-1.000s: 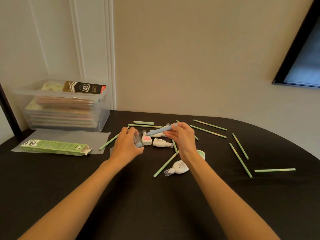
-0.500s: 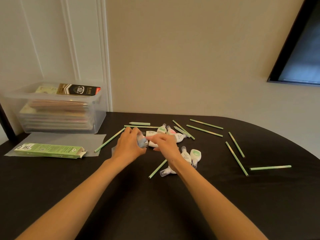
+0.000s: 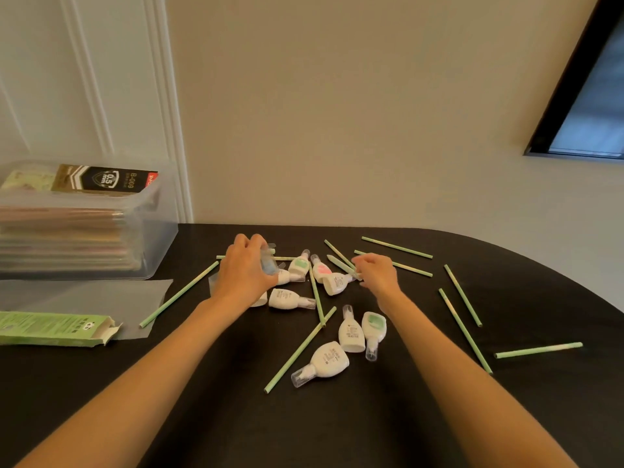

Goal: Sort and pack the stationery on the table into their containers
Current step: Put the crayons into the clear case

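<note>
The left hand (image 3: 246, 270) hovers over the far middle of the table (image 3: 371, 417), its grip curled round a clear pouch (image 3: 269, 263) with something blue inside. The right hand (image 3: 380, 275) is near it, fingers curled at the end of a short green stick (image 3: 339, 262); whether that grip pinches the stick I cannot tell. White dispensers (image 3: 351, 331) and long green sticks (image 3: 464, 329) lie scattered around both hands; a green box (image 3: 50, 327) lies open at the left, near a clear bin (image 3: 145, 231).
</note>
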### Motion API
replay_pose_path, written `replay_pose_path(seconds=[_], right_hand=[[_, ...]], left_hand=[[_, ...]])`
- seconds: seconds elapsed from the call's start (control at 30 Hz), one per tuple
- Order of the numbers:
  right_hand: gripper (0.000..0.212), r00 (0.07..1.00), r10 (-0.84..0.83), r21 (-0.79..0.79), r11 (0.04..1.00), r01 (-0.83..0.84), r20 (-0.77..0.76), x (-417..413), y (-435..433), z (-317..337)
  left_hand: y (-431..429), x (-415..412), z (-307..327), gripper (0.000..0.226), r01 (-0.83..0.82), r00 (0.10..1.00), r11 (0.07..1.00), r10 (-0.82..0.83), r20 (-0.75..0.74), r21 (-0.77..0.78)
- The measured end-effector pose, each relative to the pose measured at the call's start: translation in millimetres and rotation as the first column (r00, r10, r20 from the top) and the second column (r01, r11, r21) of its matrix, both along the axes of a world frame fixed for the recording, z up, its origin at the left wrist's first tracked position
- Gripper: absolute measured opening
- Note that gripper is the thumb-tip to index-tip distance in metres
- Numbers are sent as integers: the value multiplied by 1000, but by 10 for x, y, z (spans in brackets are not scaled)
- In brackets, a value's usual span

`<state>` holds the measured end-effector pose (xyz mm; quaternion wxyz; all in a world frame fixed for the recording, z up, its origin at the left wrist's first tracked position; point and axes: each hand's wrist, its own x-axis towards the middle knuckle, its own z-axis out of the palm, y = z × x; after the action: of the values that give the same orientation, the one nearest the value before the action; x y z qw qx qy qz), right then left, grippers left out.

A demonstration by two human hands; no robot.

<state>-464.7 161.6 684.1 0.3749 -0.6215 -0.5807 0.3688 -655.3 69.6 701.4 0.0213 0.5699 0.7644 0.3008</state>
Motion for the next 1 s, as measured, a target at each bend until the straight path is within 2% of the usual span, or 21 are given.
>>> replay_pose_path(seconds=[0.2, 0.37, 0.47, 0.57, 0.63, 0.73, 0.8, 0.87, 1.0], right_hand=[[24, 961, 36, 37, 998, -48, 275, -24, 466, -248], [14, 910, 48, -138, 990, 11, 413, -85, 675, -237], [22, 882, 64, -207, 978, 39, 467, -90, 699, -195], [30, 849, -19, -137, 985, 107, 529, -105, 691, -245], [23, 902, -115, -8, 991, 131, 416, -88, 670, -297], [9, 996, -79, 166, 984, 70, 47, -55, 512, -193], [8, 972, -5, 163, 986, 45, -237, -65, 400, -70], [13, 887, 67, 94, 995, -26, -457, -103, 260, 49], [17, 823, 239, 76, 969, -234, -516, -253, -7, 164]], left_hand=[[296, 40, -94, 56, -42, 999, 998, 44, 31, -45], [432, 92, -170, 57, -27, 999, 995, 26, -21, -98], [461, 112, -199, 56, -24, 999, 994, 20, -39, -107], [453, 126, -224, 56, -11, 998, 994, 4, -63, -110], [439, 116, -229, 56, -1, 997, 994, -7, -75, -107], [389, 88, -214, 55, 7, 998, 996, -13, -63, -88], [377, 77, -211, 56, 0, 999, 997, -3, -45, -71], [331, 84, -206, 57, 0, 1000, 998, -1, -14, -59], [218, 107, -180, 56, 14, 1000, 999, -14, 9, -44]])
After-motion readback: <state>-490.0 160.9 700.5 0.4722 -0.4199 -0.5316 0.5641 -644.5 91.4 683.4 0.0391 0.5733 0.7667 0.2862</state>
